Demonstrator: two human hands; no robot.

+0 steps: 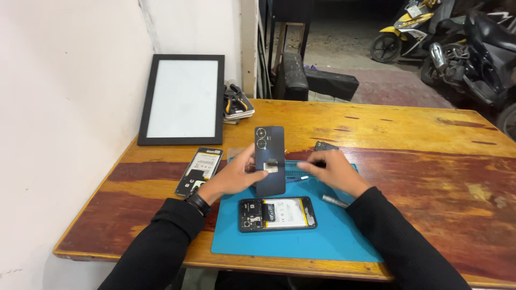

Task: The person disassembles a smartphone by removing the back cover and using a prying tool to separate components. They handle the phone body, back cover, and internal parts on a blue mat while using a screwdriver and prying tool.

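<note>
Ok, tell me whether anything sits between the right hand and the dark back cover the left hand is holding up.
Nothing visible does. The left hand holds the back cover upright over the blue mat; the right hand, beside it, holds a thin tool pointing toward the cover. The opened phone lies nearer the person, below both hands.

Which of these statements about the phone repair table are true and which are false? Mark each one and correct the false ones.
1. The left hand holds a dark phone back cover upright over the mat. True.
2. An opened phone lies on the blue mat in front of the person. True.
3. The mat is red. False: it is blue; the wooden table has reddish patches.
4. A black-framed panel leans against the wall. True.
5. The right hand rests flat on the opened phone. False: it is raised above the mat, holding a thin tool.
6. Bicycles stand in the background. False: motor scooters are parked there.
</note>
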